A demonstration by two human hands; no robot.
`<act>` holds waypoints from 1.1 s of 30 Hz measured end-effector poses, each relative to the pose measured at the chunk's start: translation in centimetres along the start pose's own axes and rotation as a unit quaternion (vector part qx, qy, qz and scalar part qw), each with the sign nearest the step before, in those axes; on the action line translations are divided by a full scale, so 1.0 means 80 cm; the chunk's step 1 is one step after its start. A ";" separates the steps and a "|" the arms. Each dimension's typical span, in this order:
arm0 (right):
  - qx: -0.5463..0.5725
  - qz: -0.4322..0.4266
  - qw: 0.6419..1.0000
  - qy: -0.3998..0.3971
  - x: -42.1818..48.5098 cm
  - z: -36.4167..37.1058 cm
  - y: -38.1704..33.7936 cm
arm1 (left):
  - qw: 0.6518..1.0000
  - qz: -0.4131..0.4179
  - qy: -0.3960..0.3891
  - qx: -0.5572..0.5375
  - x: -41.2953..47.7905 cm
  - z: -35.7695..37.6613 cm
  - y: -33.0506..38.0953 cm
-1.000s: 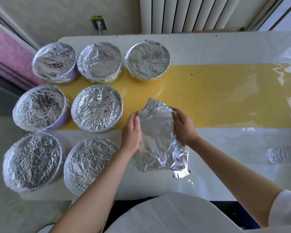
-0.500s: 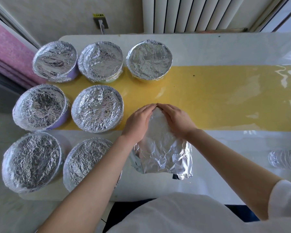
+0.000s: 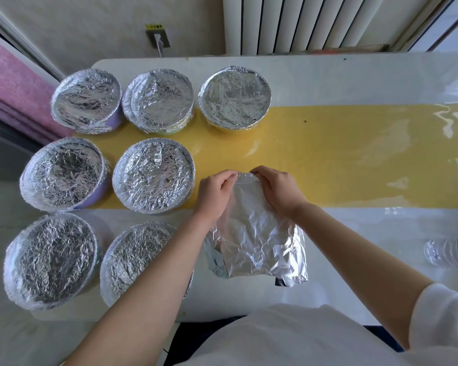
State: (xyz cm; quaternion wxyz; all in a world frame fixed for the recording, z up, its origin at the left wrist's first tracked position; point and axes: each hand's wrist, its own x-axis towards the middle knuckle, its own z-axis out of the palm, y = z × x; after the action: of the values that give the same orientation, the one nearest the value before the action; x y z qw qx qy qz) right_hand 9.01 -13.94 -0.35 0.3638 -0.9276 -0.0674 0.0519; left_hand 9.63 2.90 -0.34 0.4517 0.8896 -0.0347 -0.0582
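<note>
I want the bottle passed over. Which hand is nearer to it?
Right. The right hand pinches the foil well to the left of the bottle; the left hand pinches it too, farther left.

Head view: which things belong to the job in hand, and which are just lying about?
In the job: foil sheet, pinched at its far edge by left hand and right hand; seven foil-covered bowls.
Lying about: plastic bottle, wall socket, radiator, pink fabric.
</note>
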 end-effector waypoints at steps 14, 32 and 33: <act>-0.125 0.002 0.992 0.003 -0.035 0.007 -0.021 | 0.986 -0.121 0.112 -0.003 -0.068 0.018 0.015; 0.008 0.080 0.996 0.044 -0.069 0.005 0.004 | 0.998 -0.024 0.065 0.011 -0.096 0.006 0.020; 0.013 0.079 0.996 0.050 -0.068 0.006 0.004 | 0.998 -0.018 0.048 0.020 -0.087 0.009 0.019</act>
State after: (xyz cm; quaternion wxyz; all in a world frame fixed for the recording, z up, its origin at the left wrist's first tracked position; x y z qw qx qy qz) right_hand 3.58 -14.74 -0.62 0.3738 -0.9265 0.0251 0.0353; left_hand 2.65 2.28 0.97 0.4338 0.9007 0.0017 -0.0232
